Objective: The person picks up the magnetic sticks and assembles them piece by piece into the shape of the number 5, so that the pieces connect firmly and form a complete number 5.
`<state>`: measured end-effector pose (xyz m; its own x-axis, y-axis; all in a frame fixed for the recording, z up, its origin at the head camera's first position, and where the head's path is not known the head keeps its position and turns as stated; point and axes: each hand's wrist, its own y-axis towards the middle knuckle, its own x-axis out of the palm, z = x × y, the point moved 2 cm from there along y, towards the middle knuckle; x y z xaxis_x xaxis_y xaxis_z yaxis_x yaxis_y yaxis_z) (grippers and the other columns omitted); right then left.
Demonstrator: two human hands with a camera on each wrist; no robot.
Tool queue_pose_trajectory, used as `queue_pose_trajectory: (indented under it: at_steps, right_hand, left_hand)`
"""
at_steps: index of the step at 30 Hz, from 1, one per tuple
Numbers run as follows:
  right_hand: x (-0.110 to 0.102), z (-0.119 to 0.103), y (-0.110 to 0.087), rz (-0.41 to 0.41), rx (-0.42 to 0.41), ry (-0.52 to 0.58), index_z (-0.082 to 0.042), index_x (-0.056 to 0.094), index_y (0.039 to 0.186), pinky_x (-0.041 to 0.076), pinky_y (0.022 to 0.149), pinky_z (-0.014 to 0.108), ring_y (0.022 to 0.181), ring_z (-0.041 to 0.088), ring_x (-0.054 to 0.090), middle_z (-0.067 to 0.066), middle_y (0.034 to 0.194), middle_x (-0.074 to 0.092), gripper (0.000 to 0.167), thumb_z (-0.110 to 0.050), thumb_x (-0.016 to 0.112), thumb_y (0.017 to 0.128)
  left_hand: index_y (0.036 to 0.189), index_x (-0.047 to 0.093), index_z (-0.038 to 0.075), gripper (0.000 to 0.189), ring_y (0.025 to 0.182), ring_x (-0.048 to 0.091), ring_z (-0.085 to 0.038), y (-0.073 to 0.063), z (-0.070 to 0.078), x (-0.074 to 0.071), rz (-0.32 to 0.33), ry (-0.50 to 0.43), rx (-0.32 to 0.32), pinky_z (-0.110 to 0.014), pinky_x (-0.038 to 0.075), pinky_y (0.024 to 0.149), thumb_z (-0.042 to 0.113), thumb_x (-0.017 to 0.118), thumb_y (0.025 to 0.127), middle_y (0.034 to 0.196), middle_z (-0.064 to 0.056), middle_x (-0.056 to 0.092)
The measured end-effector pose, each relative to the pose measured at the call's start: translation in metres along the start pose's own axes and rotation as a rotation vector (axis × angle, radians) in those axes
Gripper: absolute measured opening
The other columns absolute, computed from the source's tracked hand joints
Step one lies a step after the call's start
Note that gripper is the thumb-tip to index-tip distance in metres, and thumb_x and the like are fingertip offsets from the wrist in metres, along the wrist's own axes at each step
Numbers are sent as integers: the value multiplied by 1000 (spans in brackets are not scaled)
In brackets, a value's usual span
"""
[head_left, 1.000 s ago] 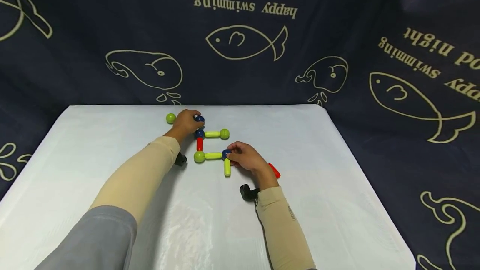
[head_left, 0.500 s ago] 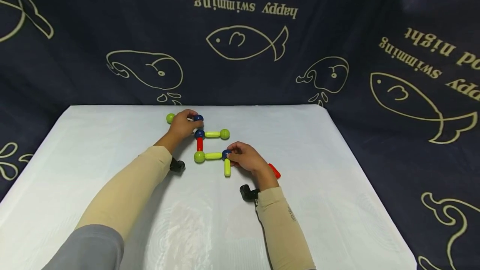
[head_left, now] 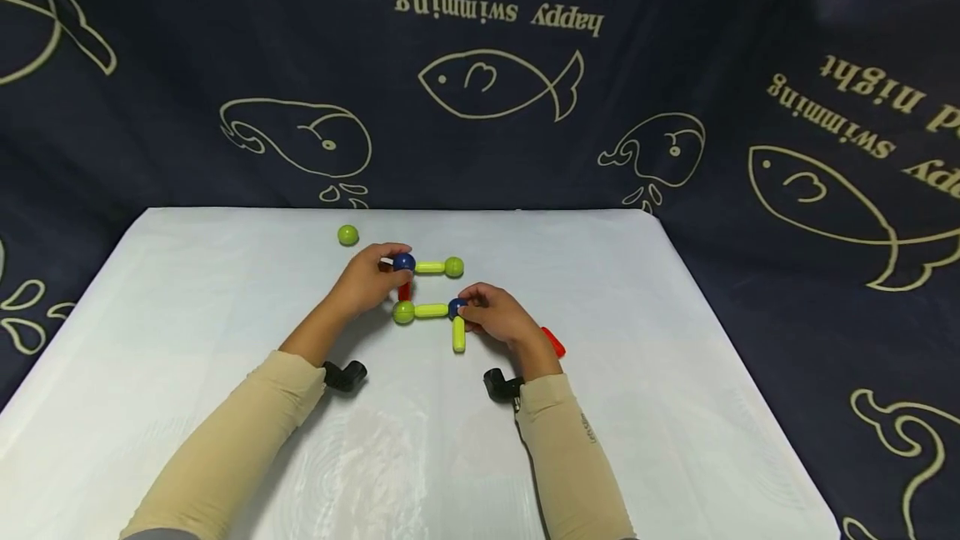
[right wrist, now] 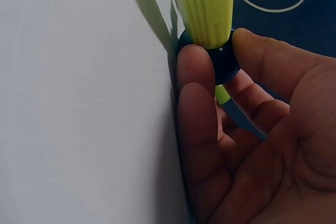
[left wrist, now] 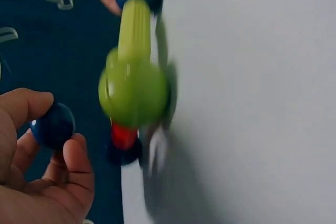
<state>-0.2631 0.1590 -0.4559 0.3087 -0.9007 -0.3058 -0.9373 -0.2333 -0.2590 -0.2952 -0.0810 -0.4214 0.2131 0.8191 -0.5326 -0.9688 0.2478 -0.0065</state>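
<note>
My left hand (head_left: 366, 282) pinches a loose blue ball (left wrist: 55, 126) between thumb and fingers, held up above a build of toy rods and balls. In the head view this ball covers the build's own blue ball (left wrist: 123, 153), which shows in the left wrist view at the end of a red rod (left wrist: 124, 136). A green ball (head_left: 403, 312) joins the red rod to a yellow-green rod (head_left: 431, 310). My right hand (head_left: 495, 317) pinches the blue corner ball (head_left: 457, 307) at that rod's other end. Another yellow-green rod (head_left: 459, 335) points from this corner toward me.
Farther back, a yellow-green rod (head_left: 431, 267) ends in a green ball (head_left: 453, 267). A loose green ball (head_left: 348, 235) lies at the back left of the white table (head_left: 660, 407). A red rod (head_left: 553, 342) lies partly behind my right wrist. Dark fabric (head_left: 495, 165) hangs behind the table.
My left hand has come toward me with the blue ball, from behind the build to above its blue joint. The right hand keeps its place on the corner ball.
</note>
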Motion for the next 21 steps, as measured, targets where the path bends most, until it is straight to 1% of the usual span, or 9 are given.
queue_pose_trajectory:
  at_steps: [3, 6, 9, 12, 16, 18, 21]
  right_hand:
    - [-1, 1, 0, -1, 0, -10, -7, 63, 118, 53, 70, 29, 80, 19, 64, 11, 100, 59, 22, -11, 66, 96]
    - [-2, 1, -1, -3, -1, -22, -7, 63, 119, 53, 69, 28, 80, 19, 64, 10, 101, 59, 23, -11, 65, 96]
    - [-2, 1, 0, 0, -2, -22, -6, 63, 119, 53, 68, 28, 79, 18, 64, 10, 101, 59, 23, -10, 65, 96]
    - [-2, 2, 0, 2, 1, -11, -6, 63, 119, 53, 68, 28, 78, 18, 64, 11, 100, 58, 23, -9, 65, 96]
    - [0, 3, 1, -4, 4, -2, -6, 63, 119, 54, 69, 29, 79, 18, 63, 11, 100, 58, 24, -9, 66, 96]
    - [0, 2, 0, -4, 0, -2, -6, 63, 119, 54, 69, 29, 79, 18, 64, 11, 100, 58, 24, -9, 66, 96]
    - [-1, 1, 0, -4, -3, 1, -6, 63, 119, 54, 70, 30, 79, 19, 64, 11, 100, 58, 24, -9, 66, 95]
  left_hand:
    - [134, 57, 2, 47, 98, 57, -26, -14, 4, 12, -68, -10, 28, -35, 48, 78, 17, 71, 92, 114, -14, 60]
    - [125, 60, -1, 42, 87, 56, -22, -28, 8, 22, -118, -13, 54, -31, 48, 71, 16, 74, 89, 98, -11, 61]
    - [116, 63, 1, 35, 79, 54, -19, -40, 13, 25, -127, -11, 66, -30, 45, 65, 16, 76, 87, 88, -7, 60]
    - [113, 64, 3, 33, 77, 54, -19, -50, 16, 27, -128, -2, 70, -30, 45, 63, 16, 76, 86, 87, -5, 60]
    - [113, 64, 3, 33, 80, 56, -18, -63, 17, 31, -145, 7, 38, -32, 48, 66, 18, 76, 86, 92, -6, 63]
    - [113, 64, 3, 33, 81, 57, -19, -67, 15, 33, -150, 7, 26, -32, 48, 68, 17, 76, 86, 93, -6, 63]
    - [113, 63, 2, 32, 84, 58, -19, -67, 11, 35, -127, 12, 21, -32, 48, 71, 15, 76, 87, 93, -6, 63]
